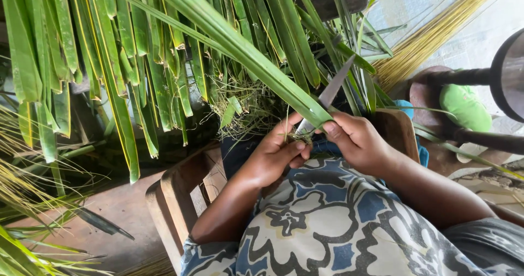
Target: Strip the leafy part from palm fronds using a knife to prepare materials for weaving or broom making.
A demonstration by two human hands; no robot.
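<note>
My left hand (pixel 271 157) is closed around the lower end of a knife (pixel 331 89), whose grey blade points up and to the right. My right hand (pixel 357 139) pinches the base of a long green palm leaflet (pixel 236 45), which runs up to the left across the view. The blade's base lies against the leaflet's end, between the two hands. Thin green shreds cling there. Both hands rest above my lap, which is covered by a blue, white and black patterned cloth (pixel 327 221).
Many green palm leaflets (pixel 114 63) hang across the top and left. A wooden seat frame (pixel 177 197) is below my left arm. A bundle of yellowish leaf ribs (pixel 431 36) lies upper right, beside a green sandal (pixel 465 107) and a dark round object (pixel 510 74).
</note>
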